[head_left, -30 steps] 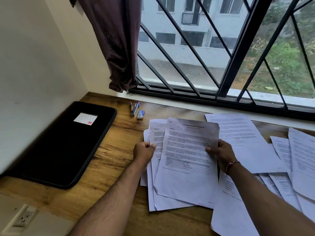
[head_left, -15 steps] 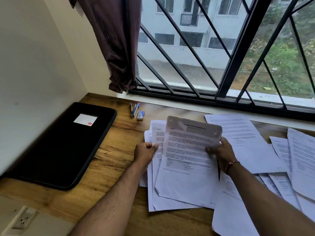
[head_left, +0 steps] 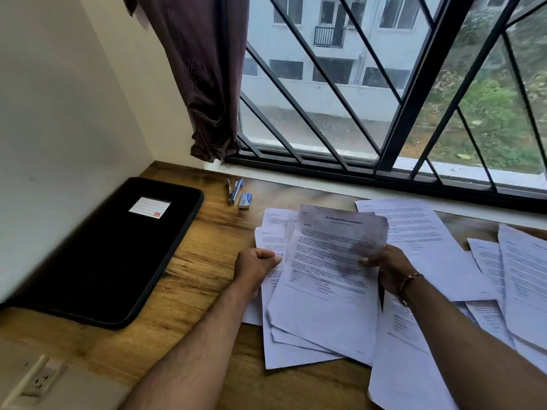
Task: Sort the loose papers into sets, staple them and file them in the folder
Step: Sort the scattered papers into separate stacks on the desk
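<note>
White sheets (head_left: 299,349) lie fanned on the grained wooden desk (head_left: 192,279), right of the flat black folder (head_left: 112,253), and the left hand (head_left: 256,269) and right hand (head_left: 390,272), apart, pinch the top sheet (head_left: 328,294) by its sides.

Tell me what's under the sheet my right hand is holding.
More printed sheets, fanned out on the wooden desk; your left hand grips their edge. The top sheet covers most of them, so I can't count them.
</note>
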